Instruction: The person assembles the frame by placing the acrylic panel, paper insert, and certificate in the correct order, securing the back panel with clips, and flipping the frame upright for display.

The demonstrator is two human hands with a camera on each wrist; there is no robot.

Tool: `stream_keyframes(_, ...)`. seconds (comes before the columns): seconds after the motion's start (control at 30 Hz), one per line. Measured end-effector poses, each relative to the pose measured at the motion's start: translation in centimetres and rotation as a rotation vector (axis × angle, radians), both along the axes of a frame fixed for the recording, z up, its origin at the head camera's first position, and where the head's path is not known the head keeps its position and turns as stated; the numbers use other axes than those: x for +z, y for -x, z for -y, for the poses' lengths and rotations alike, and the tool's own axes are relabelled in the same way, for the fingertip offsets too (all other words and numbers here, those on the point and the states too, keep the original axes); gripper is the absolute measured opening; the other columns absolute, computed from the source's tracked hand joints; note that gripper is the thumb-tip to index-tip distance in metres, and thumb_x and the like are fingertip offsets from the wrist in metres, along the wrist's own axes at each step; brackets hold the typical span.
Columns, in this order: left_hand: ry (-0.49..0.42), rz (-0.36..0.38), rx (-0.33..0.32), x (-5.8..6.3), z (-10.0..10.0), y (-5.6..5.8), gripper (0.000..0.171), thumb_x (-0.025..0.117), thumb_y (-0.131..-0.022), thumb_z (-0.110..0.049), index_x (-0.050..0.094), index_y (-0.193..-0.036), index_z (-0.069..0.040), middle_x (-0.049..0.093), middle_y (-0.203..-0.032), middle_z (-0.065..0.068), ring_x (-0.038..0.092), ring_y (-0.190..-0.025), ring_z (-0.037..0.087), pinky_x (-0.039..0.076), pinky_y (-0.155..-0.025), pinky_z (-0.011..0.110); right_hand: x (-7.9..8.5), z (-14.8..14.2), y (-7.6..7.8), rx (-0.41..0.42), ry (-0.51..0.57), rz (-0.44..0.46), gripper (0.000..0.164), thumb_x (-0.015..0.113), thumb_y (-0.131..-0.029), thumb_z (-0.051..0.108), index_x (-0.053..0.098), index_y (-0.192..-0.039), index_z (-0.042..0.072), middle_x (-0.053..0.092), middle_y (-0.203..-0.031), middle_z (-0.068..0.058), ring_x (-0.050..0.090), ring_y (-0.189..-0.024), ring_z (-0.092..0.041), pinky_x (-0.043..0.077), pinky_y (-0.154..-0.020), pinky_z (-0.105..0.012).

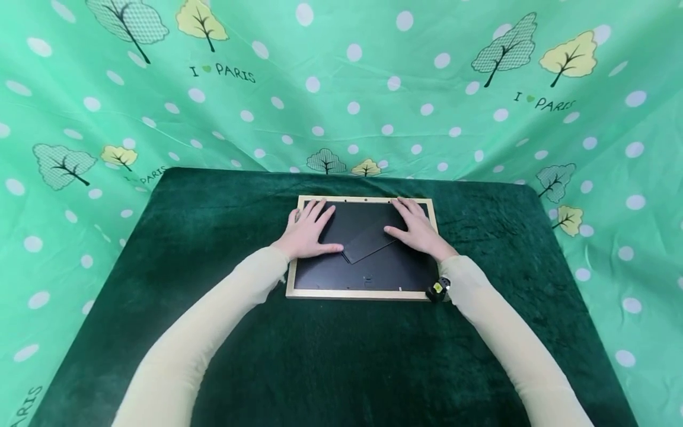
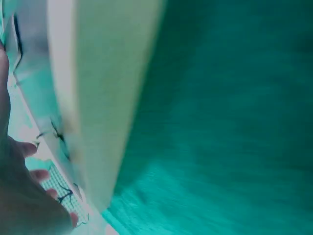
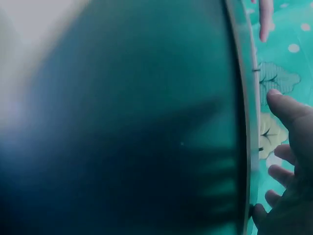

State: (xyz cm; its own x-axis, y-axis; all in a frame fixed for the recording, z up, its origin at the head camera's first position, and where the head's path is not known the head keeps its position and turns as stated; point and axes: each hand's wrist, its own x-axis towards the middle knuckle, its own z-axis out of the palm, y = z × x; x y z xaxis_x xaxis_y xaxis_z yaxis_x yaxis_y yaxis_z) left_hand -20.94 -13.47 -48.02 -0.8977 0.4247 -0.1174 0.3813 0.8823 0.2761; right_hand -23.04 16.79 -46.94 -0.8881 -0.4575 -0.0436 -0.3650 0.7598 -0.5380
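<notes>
A picture frame with a pale wooden rim (image 1: pixel 363 294) lies back side up on the table, showing its black backing board (image 1: pixel 325 273). Across the middle of the board a flat black stand flap (image 1: pixel 368 244) slants. My left hand (image 1: pixel 306 234) rests spread over the upper left of the frame, thumb tip by the flap's lower end. On the upper right, my right hand (image 1: pixel 418 232) lies with extended fingers near the top rim, thumb by the flap. The frame's side (image 2: pixel 102 88) fills much of the left wrist view; dark board (image 3: pixel 146 122) fills the right wrist view.
Dark green velvety cloth (image 1: pixel 363 362) covers the table around the frame. Behind and beside it hangs a mint curtain (image 1: pixel 352 77) with white dots and printed trees. A small black device (image 1: pixel 439 289) sits at the right wrist, over the frame's lower right corner.
</notes>
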Motion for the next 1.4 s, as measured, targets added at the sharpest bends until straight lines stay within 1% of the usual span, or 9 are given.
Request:
stream_keyframes(0.13,0.005,0.045,0.044,-0.1,-1.1,2.0,0.099,0.046,-0.084,-0.076,0.013,-0.156,-0.018,0.002,-0.161,0.009,-0.003,-0.146,0.028,-0.002,-0.111,0.057,-0.3,0.1,1.0,-0.002,-0.019,0.033,0.073,0.059,-0.096,0.034,0.023,-0.153,0.006,0.016,-0.156,-0.021,0.009,-0.141,-0.044,0.015,-0.108,-0.061)
stream_keyframes(0.27,0.084,0.081,0.06,0.4,-1.5,3.0,0.098,0.046,-0.085,-0.075,0.007,-0.157,-0.021,0.0,-0.161,0.009,-0.004,-0.146,0.031,-0.004,-0.11,0.058,-0.4,0.1,1.5,0.007,-0.063,0.07,0.074,0.06,-0.096,0.034,0.02,-0.155,0.01,0.013,-0.157,-0.019,0.005,-0.14,-0.046,0.011,-0.106,-0.064)
stream_keyframes(0.43,0.177,0.176,0.028,1.0,-1.7,3.2,0.098,0.042,-0.085,-0.077,-0.002,-0.156,-0.027,-0.01,-0.161,0.008,-0.01,-0.145,0.033,-0.008,-0.11,0.058,-0.5,-0.1,1.7,0.002,-0.034,0.099,0.076,0.063,-0.095,0.033,0.022,-0.154,0.011,0.013,-0.157,-0.017,0.003,-0.14,-0.044,0.01,-0.105,-0.063)
stream_keyframes(0.57,0.229,0.234,0.021,0.3,-1.4,3.5,0.099,0.034,-0.082,-0.082,-0.013,-0.153,-0.031,-0.022,-0.158,0.004,-0.021,-0.142,0.03,-0.014,-0.108,0.056,-0.7,-0.2,1.9,0.011,-0.019,0.12,0.076,0.063,-0.094,0.036,0.023,-0.154,0.013,0.012,-0.158,-0.016,0.002,-0.14,-0.043,0.009,-0.106,-0.062)
stream_keyframes(0.67,0.232,0.258,0.029,-0.5,-1.2,3.9,0.1,0.032,-0.08,-0.085,-0.019,-0.15,-0.035,-0.029,-0.156,0.001,-0.026,-0.141,0.029,-0.018,-0.106,0.055,-0.8,-0.2,2.0,0.005,-0.009,0.129,0.075,0.065,-0.092,0.037,0.026,-0.153,0.014,0.012,-0.157,-0.016,0.002,-0.14,-0.043,0.01,-0.105,-0.061)
stream_keyframes(0.8,0.22,0.263,0.038,-1.0,-1.4,4.3,0.1,0.033,-0.079,-0.085,-0.019,-0.149,-0.036,-0.031,-0.154,0.001,-0.028,-0.14,0.028,-0.02,-0.105,0.056,-0.6,-0.3,2.1,-0.012,-0.002,0.129,0.074,0.067,-0.091,0.037,0.03,-0.151,0.015,0.014,-0.157,-0.016,0.006,-0.139,-0.042,0.013,-0.104,-0.061)
stream_keyframes(1.0,0.244,0.27,0.05,-0.6,-1.9,4.5,0.099,0.034,-0.081,-0.084,-0.02,-0.149,-0.036,-0.031,-0.154,0.001,-0.029,-0.139,0.027,-0.021,-0.105,0.056,-0.3,-0.6,2.2,-0.008,-0.033,0.118,0.074,0.066,-0.091,0.04,0.031,-0.151,0.015,0.017,-0.156,-0.015,0.014,-0.137,-0.043,0.017,-0.104,-0.06)
stream_keyframes(1.17,0.234,0.262,0.049,-0.9,-1.9,4.6,0.101,0.033,-0.079,-0.085,-0.019,-0.15,-0.035,-0.032,-0.154,0.001,-0.028,-0.139,0.028,-0.021,-0.104,0.056,0.0,-0.7,2.2,0.009,-0.062,0.118,0.074,0.067,-0.091,0.039,0.033,-0.151,0.013,0.018,-0.157,-0.016,0.013,-0.139,-0.042,0.017,-0.106,-0.061)
stream_keyframes(1.4,0.235,0.272,0.056,-0.8,-1.9,4.6,0.101,0.034,-0.08,-0.085,-0.019,-0.15,-0.035,-0.032,-0.154,0.001,-0.028,-0.139,0.028,-0.022,-0.104,0.055,0.6,-0.5,2.6,0.007,-0.094,0.13,0.071,0.07,-0.089,0.038,0.04,-0.148,0.01,0.023,-0.155,-0.015,0.017,-0.139,-0.04,0.023,-0.106,-0.058)
